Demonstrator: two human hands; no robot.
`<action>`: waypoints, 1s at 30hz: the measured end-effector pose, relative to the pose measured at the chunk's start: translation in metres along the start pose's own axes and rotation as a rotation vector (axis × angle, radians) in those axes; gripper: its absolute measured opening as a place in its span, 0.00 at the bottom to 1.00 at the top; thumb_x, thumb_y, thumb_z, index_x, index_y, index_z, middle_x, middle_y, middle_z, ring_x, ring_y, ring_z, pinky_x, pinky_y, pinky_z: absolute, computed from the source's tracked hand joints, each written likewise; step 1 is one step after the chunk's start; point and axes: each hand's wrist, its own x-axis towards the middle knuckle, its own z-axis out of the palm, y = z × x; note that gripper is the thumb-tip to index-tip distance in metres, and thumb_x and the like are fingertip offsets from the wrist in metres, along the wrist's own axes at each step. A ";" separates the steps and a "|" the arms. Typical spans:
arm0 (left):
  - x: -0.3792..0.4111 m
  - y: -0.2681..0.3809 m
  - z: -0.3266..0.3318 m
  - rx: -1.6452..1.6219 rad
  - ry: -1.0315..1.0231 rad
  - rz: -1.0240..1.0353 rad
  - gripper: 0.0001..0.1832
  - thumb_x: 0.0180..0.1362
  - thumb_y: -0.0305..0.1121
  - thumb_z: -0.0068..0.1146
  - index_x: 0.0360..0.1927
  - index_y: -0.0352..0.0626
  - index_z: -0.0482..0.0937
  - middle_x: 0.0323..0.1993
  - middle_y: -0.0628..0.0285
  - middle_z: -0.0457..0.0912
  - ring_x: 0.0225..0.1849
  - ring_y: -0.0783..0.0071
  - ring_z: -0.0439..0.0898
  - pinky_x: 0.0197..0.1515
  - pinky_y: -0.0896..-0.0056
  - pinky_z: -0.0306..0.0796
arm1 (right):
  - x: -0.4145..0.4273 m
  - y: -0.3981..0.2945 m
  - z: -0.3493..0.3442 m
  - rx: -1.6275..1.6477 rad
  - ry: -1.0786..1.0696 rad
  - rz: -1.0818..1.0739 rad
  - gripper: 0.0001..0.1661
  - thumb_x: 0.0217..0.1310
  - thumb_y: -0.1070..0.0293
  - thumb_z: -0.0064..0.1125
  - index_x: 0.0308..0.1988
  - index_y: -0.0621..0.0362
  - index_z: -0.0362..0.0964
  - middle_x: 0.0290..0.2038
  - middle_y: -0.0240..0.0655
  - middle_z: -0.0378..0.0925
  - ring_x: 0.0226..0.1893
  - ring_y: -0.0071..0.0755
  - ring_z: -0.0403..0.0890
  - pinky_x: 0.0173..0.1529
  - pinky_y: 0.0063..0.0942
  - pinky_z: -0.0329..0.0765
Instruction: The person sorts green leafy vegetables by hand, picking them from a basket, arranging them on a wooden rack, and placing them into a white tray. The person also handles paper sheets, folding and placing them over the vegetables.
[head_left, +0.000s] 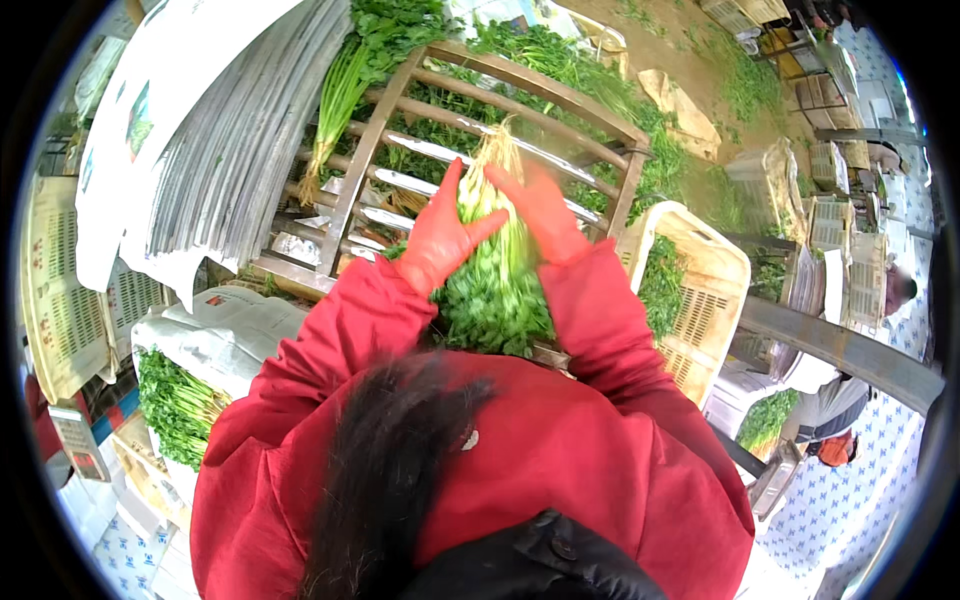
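Note:
Both my hands wear orange-red rubber gloves. A bunch of leafy celery (499, 277) lies between them over a metal-framed rack, its pale roots pointing away from me and its leaves close to my chest. My left hand (442, 236) grips the bunch from the left, thumb across the stems. From the right, my right hand (544, 210) is blurred; its fingertips touch the bunch near the roots, and whether it grips cannot be told. The slatted rack (442, 172) has a brown frame and round bars. Another celery bunch (341, 101) rests at its left side.
At left stands a thick stack of printed paper sheets (240, 127). A cream plastic crate (705, 307) with greens is at right. Loose greens (600, 82) lie beyond the rack. A packed bundle of celery (176, 409) sits lower left, near a digital scale (79, 442). A metal beam (840, 352) crosses the right side.

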 end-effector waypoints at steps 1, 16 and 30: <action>-0.012 0.006 -0.001 0.119 0.078 0.183 0.59 0.47 0.57 0.73 0.74 0.35 0.54 0.60 0.38 0.75 0.61 0.41 0.74 0.63 0.56 0.69 | -0.007 -0.009 -0.005 0.175 -0.125 0.025 0.26 0.61 0.60 0.69 0.54 0.63 0.74 0.45 0.33 0.82 0.45 0.24 0.79 0.53 0.26 0.74; -0.068 0.030 -0.020 -0.145 -0.029 0.478 0.29 0.62 0.30 0.59 0.67 0.36 0.68 0.54 0.46 0.80 0.56 0.50 0.80 0.61 0.60 0.70 | -0.047 -0.021 0.008 -0.036 -0.167 0.004 0.22 0.60 0.65 0.70 0.52 0.60 0.77 0.41 0.28 0.82 0.42 0.22 0.79 0.49 0.25 0.76; -0.145 0.015 -0.040 -0.124 0.425 0.341 0.29 0.66 0.25 0.53 0.71 0.40 0.64 0.60 0.52 0.77 0.62 0.61 0.74 0.68 0.61 0.61 | -0.026 -0.087 -0.186 -0.791 0.633 -0.448 0.12 0.69 0.63 0.56 0.41 0.61 0.77 0.31 0.37 0.81 0.30 0.34 0.79 0.34 0.28 0.75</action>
